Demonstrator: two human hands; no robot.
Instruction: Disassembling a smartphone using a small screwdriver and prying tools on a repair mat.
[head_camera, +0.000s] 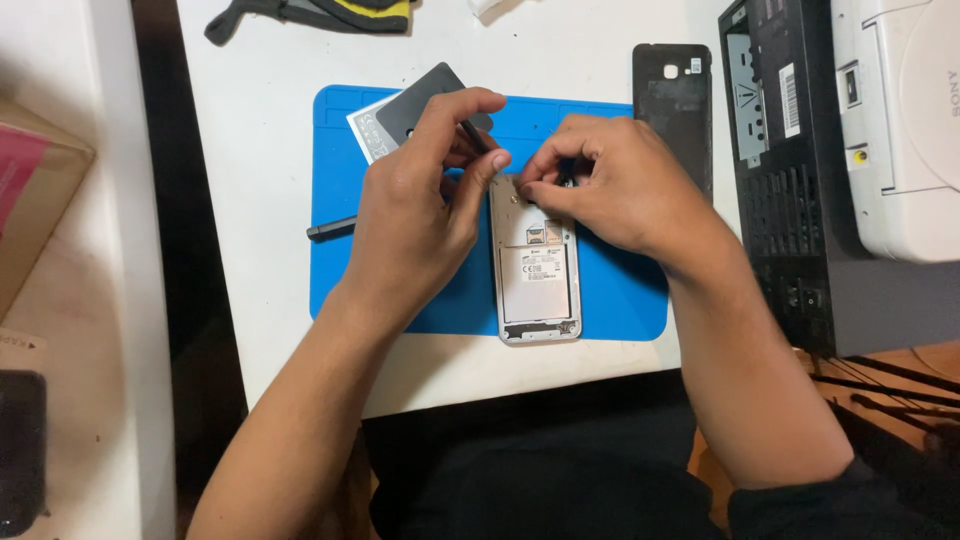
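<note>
An opened smartphone (537, 285) lies face down on a blue work mat (620, 290), its back cover off and its inner frame showing. My left hand (420, 210) rests on the phone's upper left and pinches a thin dark tool (472, 135) between thumb and fingers. My right hand (610, 180) is curled over the phone's top end, fingertips pinched at the upper edge; whether it grips a small part is hidden. The two hands nearly touch above the phone's top.
The phone's dark back cover (672, 100) lies right of the mat. A dark flat card over a white sheet (425, 95) sits at the mat's upper left. A black pen-like tool (331, 229) pokes out left of my wrist. Black and white devices (860, 150) stand at right.
</note>
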